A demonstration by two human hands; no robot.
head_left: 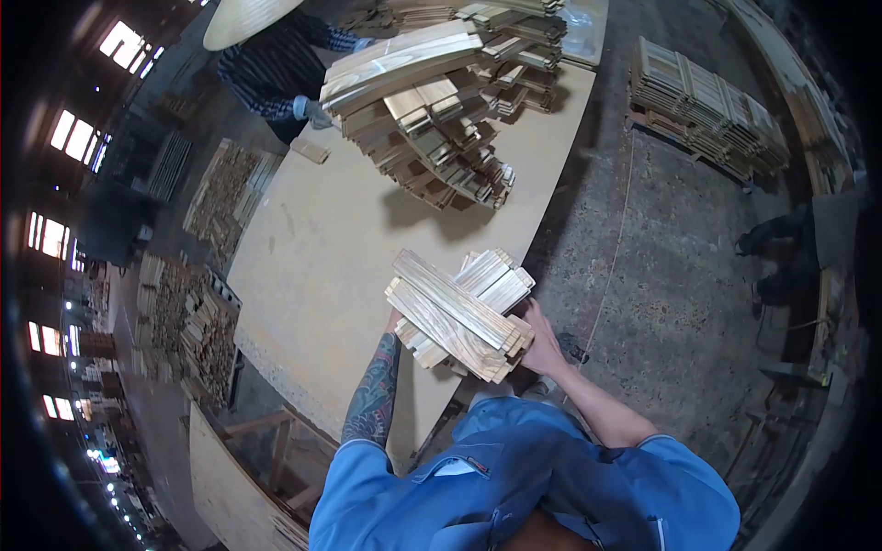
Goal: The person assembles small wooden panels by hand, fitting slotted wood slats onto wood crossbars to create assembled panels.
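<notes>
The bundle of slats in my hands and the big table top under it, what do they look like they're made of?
Bundle of slats: pale, apparently unfinished wood, with dark grain lines along the faces; left hand and right hand hold its ends. Table top: flat, uniform tan sheet with no visible grain, probably fibreboard or particle board, matte.

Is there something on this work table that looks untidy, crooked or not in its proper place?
Yes. The big pile of wooden slats at the far end of the table leans and fans out unevenly. The bundle of slats between the left hand and right hand is also crossed, not squared.
</notes>
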